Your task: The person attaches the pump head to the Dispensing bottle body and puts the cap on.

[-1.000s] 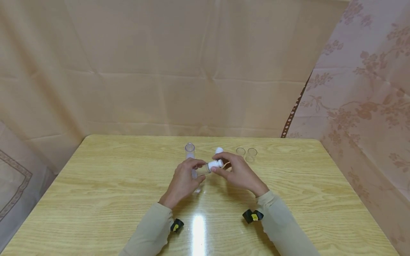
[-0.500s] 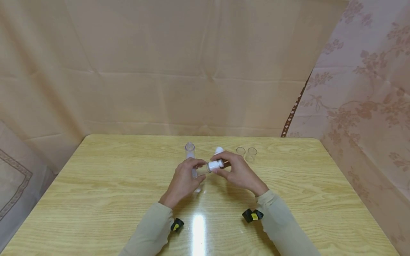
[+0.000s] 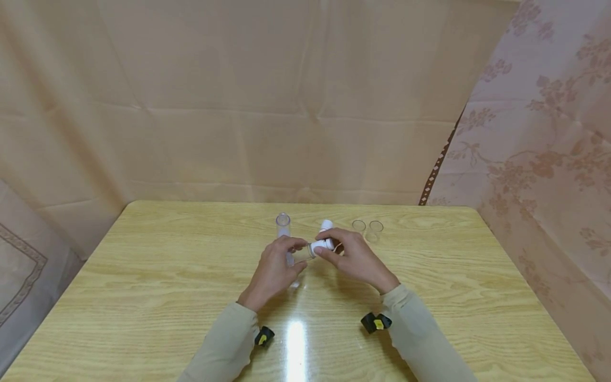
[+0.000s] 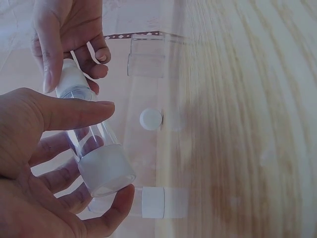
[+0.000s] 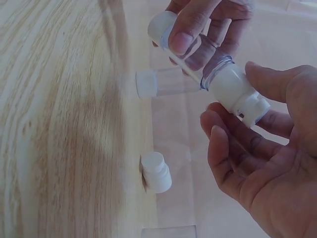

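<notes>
My left hand (image 3: 277,268) grips a clear cylindrical bottle (image 4: 101,133) with a white base (image 4: 107,168), its thumb across the clear wall. The bottle lies tilted in the air above the table, its top toward the right. On that end sits a white pump top (image 5: 233,89) with a narrower notched tip. My right hand (image 3: 355,260) holds this top between thumb and fingers. Behind the left hand a second clear bottle (image 3: 283,227) with a white base stands upright. Just beyond the right hand is another white pump top (image 5: 157,173), standing on the table.
Two clear cylindrical covers (image 3: 376,227) stand side by side at the back right of the wood-grain table (image 3: 167,276). A beige curtain (image 3: 267,106) hangs behind the table's far edge, and a flowered cloth (image 3: 549,159) hangs on the right.
The right thumb and fingers have shifted slightly along the white pump top, and its tip has turned a little. The left hand and the bottle stay in place.
</notes>
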